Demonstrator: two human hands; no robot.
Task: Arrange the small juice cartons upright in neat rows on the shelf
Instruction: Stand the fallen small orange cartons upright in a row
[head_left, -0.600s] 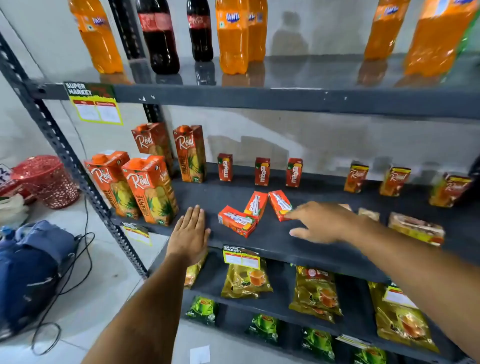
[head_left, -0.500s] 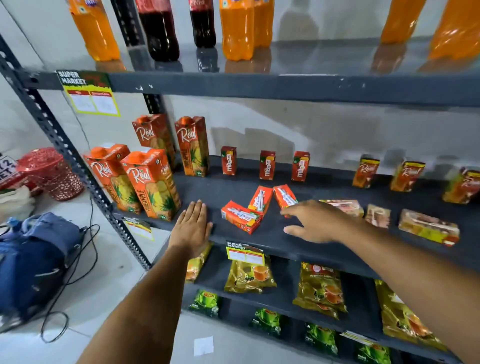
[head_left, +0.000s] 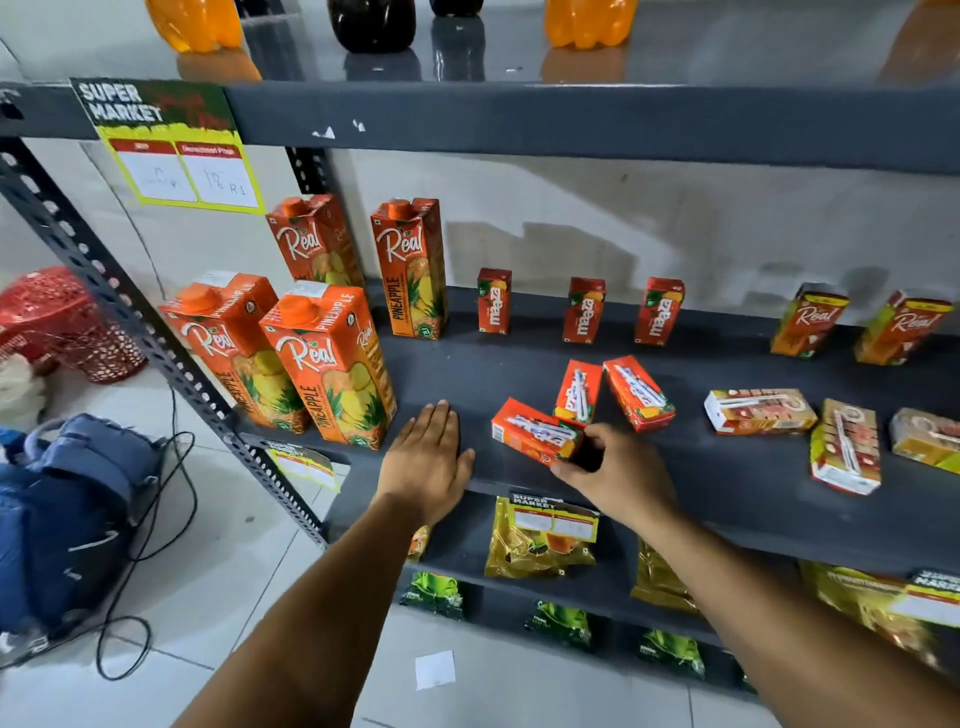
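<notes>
Three small red Maaza cartons (head_left: 584, 316) stand upright in a row at the back of the dark grey shelf (head_left: 727, 499). Three more lie flat in the middle. My right hand (head_left: 608, 467) closes its fingers around the right end of the nearest lying Maaza carton (head_left: 530, 430), which still rests on the shelf. The other two lying cartons (head_left: 638, 391) sit just behind it. My left hand (head_left: 428, 457) lies flat, palm down, on the shelf's front edge, holding nothing. Small Real cartons stand upright at the back right (head_left: 808, 322); three lie flat at the right (head_left: 758, 411).
Four tall Real pineapple cartons (head_left: 332, 364) stand at the shelf's left end. Soda bottles (head_left: 371, 23) line the shelf above. Gold packets (head_left: 540, 540) and green packets fill the shelves below. A blue bag (head_left: 62, 519), cables and a red basket (head_left: 62, 322) lie on the floor at left.
My right hand moved left and toward me, from beside the rightmost lying Maaza carton to the nearest one, and closed on its end. The view came closer. My left hand stayed put.
</notes>
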